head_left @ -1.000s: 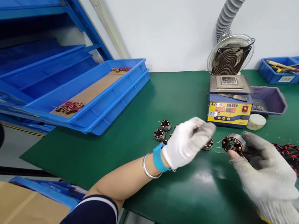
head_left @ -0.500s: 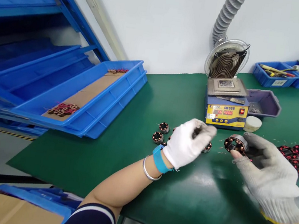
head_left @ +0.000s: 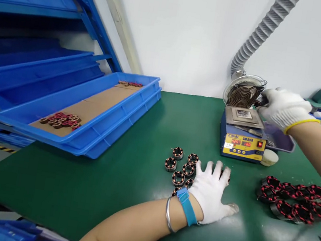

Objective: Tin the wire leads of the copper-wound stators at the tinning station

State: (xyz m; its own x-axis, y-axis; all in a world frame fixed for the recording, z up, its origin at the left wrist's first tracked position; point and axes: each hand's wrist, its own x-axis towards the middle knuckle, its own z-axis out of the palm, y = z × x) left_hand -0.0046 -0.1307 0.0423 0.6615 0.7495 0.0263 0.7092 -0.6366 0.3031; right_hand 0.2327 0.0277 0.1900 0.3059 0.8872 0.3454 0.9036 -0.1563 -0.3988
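Note:
My left hand (head_left: 210, 192), in a white glove, lies flat with fingers spread on the green bench mat (head_left: 114, 186), touching a cluster of small copper-wound stators (head_left: 182, 166). My right hand (head_left: 284, 107), also gloved, is raised at the back right beside the blue and yellow solder pot (head_left: 242, 135) and its small round fan (head_left: 244, 93). Its fingers are curled closed on something I cannot make out. A row of stators with red windings (head_left: 295, 199) lies on the mat at the right.
A blue tray (head_left: 89, 110) lined with cardboard holds more stators at the left, on blue shelving. A grey ribbed hose (head_left: 263, 29) rises behind the fan. A purple tray (head_left: 281, 140) and a white round tub (head_left: 269, 157) sit right of the solder pot.
My right hand has gone from holding a stator in front of me up to the solder pot and fan. My left hand has dropped flat onto the mat. The view tilted up.

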